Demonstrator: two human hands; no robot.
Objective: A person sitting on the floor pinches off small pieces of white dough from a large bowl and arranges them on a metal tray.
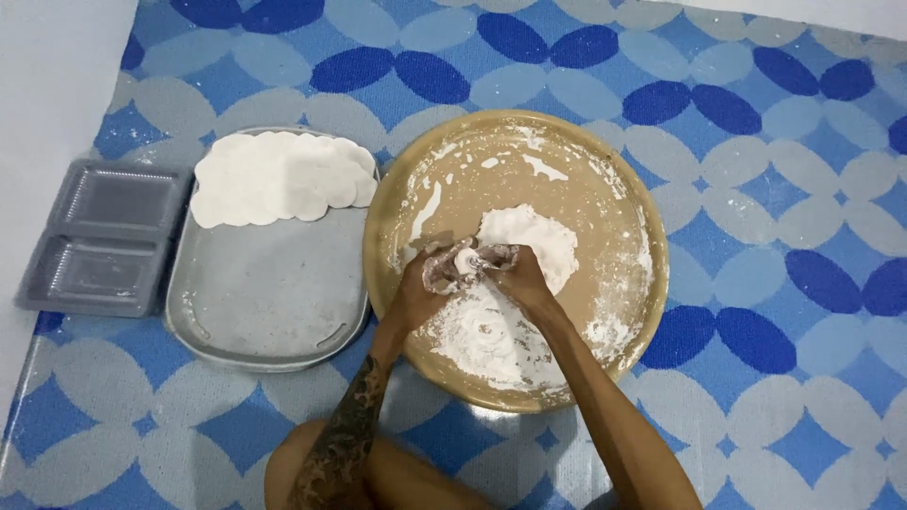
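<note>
We pinch a small dough piece (465,262) between our left hand (427,276) and right hand (515,274), both closed on it, over the floury round tray (652,283). The dough lump (539,241) sits just behind, perhaps touching our fingers. Flat discs (279,178) lie on the metal tray (274,302).

I note a matt, flour-dusted wooden round tray (624,203), soft white dough (534,241), a dull brushed metal tray (269,302), a glossy grey plastic container (104,236) and a smooth patterned floor mat (756,142).
</note>
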